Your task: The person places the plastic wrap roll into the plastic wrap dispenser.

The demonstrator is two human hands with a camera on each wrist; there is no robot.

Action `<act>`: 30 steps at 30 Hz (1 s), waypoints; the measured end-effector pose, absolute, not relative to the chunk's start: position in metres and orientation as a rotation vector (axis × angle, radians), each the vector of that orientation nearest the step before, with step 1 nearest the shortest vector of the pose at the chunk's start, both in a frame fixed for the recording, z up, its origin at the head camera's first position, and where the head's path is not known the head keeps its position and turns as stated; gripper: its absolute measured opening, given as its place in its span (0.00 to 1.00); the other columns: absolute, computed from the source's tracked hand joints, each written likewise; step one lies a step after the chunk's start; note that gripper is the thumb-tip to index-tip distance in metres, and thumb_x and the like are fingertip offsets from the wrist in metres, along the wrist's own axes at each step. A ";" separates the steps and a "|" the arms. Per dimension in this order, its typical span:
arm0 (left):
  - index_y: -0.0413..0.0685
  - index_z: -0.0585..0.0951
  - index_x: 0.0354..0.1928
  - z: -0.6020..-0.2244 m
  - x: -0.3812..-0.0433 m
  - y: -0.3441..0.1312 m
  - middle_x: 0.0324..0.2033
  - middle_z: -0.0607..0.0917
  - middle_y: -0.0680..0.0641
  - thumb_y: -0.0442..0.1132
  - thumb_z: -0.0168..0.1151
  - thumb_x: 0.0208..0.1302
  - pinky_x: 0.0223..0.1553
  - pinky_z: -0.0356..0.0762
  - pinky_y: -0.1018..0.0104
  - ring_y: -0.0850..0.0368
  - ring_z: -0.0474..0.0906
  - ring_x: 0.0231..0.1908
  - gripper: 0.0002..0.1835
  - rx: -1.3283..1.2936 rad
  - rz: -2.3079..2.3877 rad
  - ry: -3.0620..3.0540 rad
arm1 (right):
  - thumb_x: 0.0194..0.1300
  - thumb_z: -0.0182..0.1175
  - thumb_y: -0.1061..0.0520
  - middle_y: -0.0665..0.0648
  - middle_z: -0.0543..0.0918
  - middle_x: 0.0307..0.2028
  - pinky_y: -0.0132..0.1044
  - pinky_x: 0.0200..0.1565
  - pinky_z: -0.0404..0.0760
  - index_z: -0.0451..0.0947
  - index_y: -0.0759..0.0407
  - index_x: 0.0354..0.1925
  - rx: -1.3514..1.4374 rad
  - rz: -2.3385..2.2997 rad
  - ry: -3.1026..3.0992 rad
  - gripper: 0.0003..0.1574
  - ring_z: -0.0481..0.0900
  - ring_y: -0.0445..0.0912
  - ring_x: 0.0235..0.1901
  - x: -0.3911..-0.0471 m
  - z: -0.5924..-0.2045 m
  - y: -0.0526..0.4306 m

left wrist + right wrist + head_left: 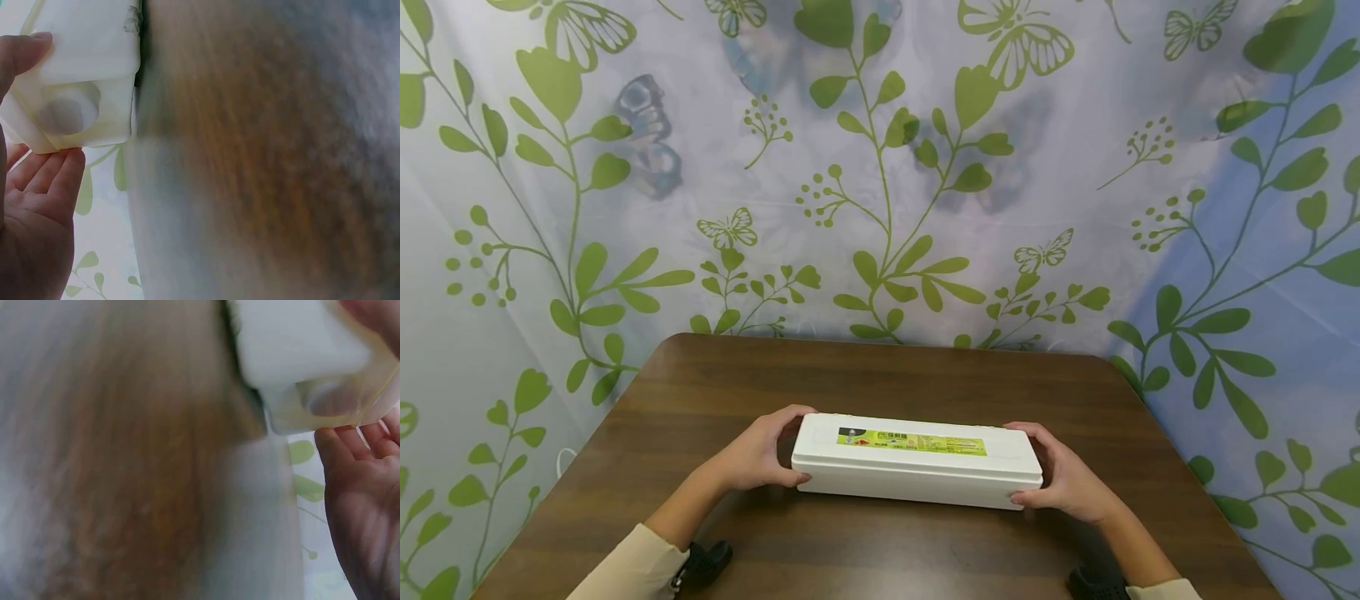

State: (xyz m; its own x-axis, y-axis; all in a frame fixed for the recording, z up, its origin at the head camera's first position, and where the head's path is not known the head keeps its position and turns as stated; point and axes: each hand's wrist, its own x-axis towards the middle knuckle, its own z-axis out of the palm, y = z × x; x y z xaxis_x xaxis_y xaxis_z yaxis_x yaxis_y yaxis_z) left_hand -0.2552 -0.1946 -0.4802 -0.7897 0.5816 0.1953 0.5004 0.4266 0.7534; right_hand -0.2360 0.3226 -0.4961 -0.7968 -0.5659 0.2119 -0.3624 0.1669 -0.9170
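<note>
A long white plastic wrap box (pixel 917 483) with a yellow-green label lies crosswise in the head view, its lid face turned up. My left hand (pixel 767 450) grips its left end, thumb on the near side and fingers round the far side. At the opposite end my right hand (pixel 1067 475) holds it the same way. In the left wrist view, a round greyish shape shows in the end of the box (pixel 94 53), beside my left hand (pixel 40 225). A similar end of the box (pixel 300 344) appears above my right hand (pixel 369 500). Whether its underside touches the table cannot be told.
The brown wooden table (pixel 865 379) has rounded far corners. Behind it hangs a pale curtain (pixel 700 125) printed with green leaves and butterflies. Dark wrist straps (pixel 703 567) sit at both sleeves, and a thin white loop (pixel 563 458) shows by the table's left edge.
</note>
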 end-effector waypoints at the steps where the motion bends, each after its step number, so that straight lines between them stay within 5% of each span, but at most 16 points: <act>1: 0.56 0.70 0.67 -0.480 -0.255 -0.195 0.59 0.79 0.58 0.46 0.84 0.47 0.63 0.76 0.66 0.60 0.78 0.59 0.45 0.977 1.305 2.572 | 0.52 0.75 0.71 0.60 0.71 0.63 0.44 0.44 0.87 0.53 0.67 0.74 -0.909 -1.686 2.265 0.59 0.79 0.42 0.53 -0.236 -0.497 0.323; 18: 0.59 0.70 0.65 -0.477 -0.254 -0.194 0.57 0.79 0.59 0.46 0.85 0.46 0.61 0.77 0.66 0.60 0.78 0.57 0.44 0.949 1.281 2.593 | 0.46 0.81 0.69 0.66 0.72 0.61 0.41 0.44 0.87 0.61 0.65 0.71 -0.953 -1.673 2.393 0.59 0.80 0.42 0.52 -0.235 -0.496 0.321; 25: 0.59 0.70 0.65 -0.480 -0.256 -0.196 0.59 0.79 0.58 0.48 0.85 0.45 0.63 0.76 0.67 0.59 0.78 0.60 0.45 0.965 1.320 2.544 | 0.48 0.79 0.71 0.66 0.70 0.62 0.46 0.25 0.86 0.55 0.69 0.74 -0.931 -1.701 2.315 0.62 0.79 0.42 0.50 -0.234 -0.501 0.323; 30: 0.57 0.69 0.66 -0.482 -0.257 -0.196 0.60 0.78 0.56 0.48 0.85 0.46 0.64 0.73 0.72 0.56 0.77 0.62 0.46 0.983 1.362 2.499 | 0.48 0.79 0.69 0.61 0.71 0.63 0.41 0.42 0.87 0.56 0.67 0.74 -0.928 -1.665 2.349 0.61 0.79 0.41 0.53 -0.234 -0.499 0.324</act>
State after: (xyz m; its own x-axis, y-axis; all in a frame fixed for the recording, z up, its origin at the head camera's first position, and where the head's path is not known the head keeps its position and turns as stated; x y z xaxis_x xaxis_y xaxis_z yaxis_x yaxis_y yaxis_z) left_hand -0.2574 -0.1957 -0.4817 -0.7793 0.5984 0.1858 0.4803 0.3800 0.7905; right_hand -0.2343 0.3236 -0.4993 -0.8056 -0.5388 0.2465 -0.4109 0.2084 -0.8875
